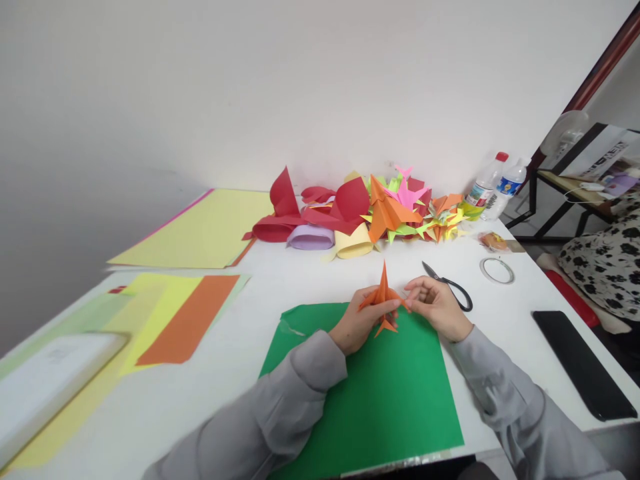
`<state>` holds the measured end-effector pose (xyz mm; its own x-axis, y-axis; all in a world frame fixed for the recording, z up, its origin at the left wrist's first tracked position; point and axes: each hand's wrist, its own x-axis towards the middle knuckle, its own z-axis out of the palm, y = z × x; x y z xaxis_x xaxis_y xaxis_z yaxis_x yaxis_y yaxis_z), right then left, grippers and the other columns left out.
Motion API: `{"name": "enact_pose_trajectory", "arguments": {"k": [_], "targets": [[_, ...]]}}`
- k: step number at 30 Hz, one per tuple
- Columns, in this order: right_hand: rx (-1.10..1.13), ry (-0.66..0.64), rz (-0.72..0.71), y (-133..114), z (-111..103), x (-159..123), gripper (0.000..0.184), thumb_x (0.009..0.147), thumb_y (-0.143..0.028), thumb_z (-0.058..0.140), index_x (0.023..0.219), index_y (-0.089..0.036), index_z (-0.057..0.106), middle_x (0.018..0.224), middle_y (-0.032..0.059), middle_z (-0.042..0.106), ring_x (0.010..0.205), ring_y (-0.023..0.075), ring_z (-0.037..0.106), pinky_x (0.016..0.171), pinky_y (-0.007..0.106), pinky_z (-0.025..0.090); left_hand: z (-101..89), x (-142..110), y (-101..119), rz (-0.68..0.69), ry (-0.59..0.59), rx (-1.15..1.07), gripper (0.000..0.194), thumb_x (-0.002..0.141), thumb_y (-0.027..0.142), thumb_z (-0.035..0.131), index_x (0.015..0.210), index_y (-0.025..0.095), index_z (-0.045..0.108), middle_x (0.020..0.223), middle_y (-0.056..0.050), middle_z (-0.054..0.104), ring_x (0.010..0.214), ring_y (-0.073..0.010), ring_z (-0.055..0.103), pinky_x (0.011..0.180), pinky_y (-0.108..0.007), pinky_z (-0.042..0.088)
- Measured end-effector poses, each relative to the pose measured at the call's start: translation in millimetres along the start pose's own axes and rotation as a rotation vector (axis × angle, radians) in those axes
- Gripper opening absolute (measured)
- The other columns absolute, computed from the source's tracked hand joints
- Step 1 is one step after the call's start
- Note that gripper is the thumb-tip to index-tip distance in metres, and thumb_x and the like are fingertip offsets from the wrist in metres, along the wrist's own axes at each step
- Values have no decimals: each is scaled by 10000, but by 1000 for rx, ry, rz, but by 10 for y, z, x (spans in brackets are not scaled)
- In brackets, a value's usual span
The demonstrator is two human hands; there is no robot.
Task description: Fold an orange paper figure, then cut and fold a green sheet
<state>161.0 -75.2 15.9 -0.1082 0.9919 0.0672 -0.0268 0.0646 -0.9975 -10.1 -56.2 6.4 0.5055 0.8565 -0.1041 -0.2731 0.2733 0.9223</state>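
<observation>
An orange folded paper airplane is held above a green sheet, its pointed nose facing away from me and its small forked tail toward me. My left hand grips its body, thumb lying across the top. With thumb and fingertips, my right hand pinches the tip of the right wing. Part of the body is hidden under my left thumb and fingers. Just beyond my right hand lie scissors with black handles, partly covered by that hand.
A pile of folded paper planes and curled red paper shapes lies along the wall. Two bottles, a tape roll and a black phone-like slab are right. Colored sheets and a white box-like object are left. A person's patterned clothing shows far right.
</observation>
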Motion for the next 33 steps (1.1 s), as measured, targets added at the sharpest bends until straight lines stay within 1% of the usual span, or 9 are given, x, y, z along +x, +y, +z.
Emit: {"name": "enact_pose_trajectory", "arguments": {"k": [3, 6, 8, 11, 14, 19, 23, 27, 33], "targets": [[-8, 0, -18, -4, 4, -9, 345, 627, -352, 816, 875, -201, 629, 605, -43, 620, 552, 115, 578, 542, 253, 439, -3, -2, -4, 6, 0, 5, 237, 686, 330, 777, 735, 132, 655, 588, 5, 607, 525, -120, 575, 545, -268, 517], [4, -2, -1, -18, 0, -8, 371, 653, -402, 799, 921, -201, 637, 632, -30, 644, 593, 137, 620, 606, 285, 487, -10, 7, -11, 33, 7, -10, 234, 685, 329, 776, 716, 131, 654, 577, 1, 603, 534, -119, 562, 527, -255, 507], [16, 17, 27, -30, -9, -2, 389, 673, -454, 780, 934, -198, 644, 671, -10, 670, 639, 157, 653, 659, 312, 514, -11, 14, -11, 31, 34, -28, 240, 678, 331, 779, 719, 130, 655, 565, 2, 596, 532, -121, 555, 509, -251, 503], [2, 84, 37, -45, -19, 2, 381, 681, -519, 759, 844, -193, 650, 703, 20, 696, 649, 168, 659, 667, 319, 522, -7, 20, -1, 8, 81, -61, 252, 656, 329, 789, 737, 127, 662, 543, 10, 583, 513, -120, 546, 496, -257, 509], [-70, 94, 19, -54, -12, -7, 361, 686, -524, 755, 742, -185, 645, 655, 24, 690, 610, 158, 637, 631, 302, 504, 3, 18, 13, 7, 95, -77, 257, 645, 325, 795, 735, 123, 665, 535, 12, 581, 503, -116, 544, 496, -259, 514], [-138, 26, 4, -65, 14, -41, 326, 725, -501, 726, 728, -181, 665, 629, 16, 679, 606, 157, 628, 629, 300, 491, 9, 17, 24, 9, 117, -113, 253, 637, 321, 796, 718, 125, 658, 529, 17, 576, 504, -112, 546, 505, -255, 513], [-164, 47, 14, -41, 13, -40, 317, 713, -487, 745, 739, -179, 671, 623, 15, 675, 587, 155, 614, 610, 297, 486, 4, 23, 14, 10, 123, -110, 254, 638, 322, 794, 729, 124, 664, 533, 15, 580, 508, -114, 547, 513, -262, 515], [-93, 39, 38, 4, 4, -13, 346, 705, -515, 743, 726, -178, 669, 647, 24, 683, 599, 157, 625, 628, 301, 492, 7, 23, 7, 38, 101, -93, 244, 643, 319, 793, 714, 121, 669, 545, 6, 585, 530, -119, 549, 510, -253, 501], [43, -16, 109, 11, 31, -7, 391, 706, -553, 740, 716, -178, 633, 661, 13, 672, 594, 137, 616, 613, 280, 480, 23, 16, 34, 5, 94, -106, 231, 642, 305, 791, 702, 115, 675, 542, 3, 588, 524, -105, 538, 511, -231, 466]]}}
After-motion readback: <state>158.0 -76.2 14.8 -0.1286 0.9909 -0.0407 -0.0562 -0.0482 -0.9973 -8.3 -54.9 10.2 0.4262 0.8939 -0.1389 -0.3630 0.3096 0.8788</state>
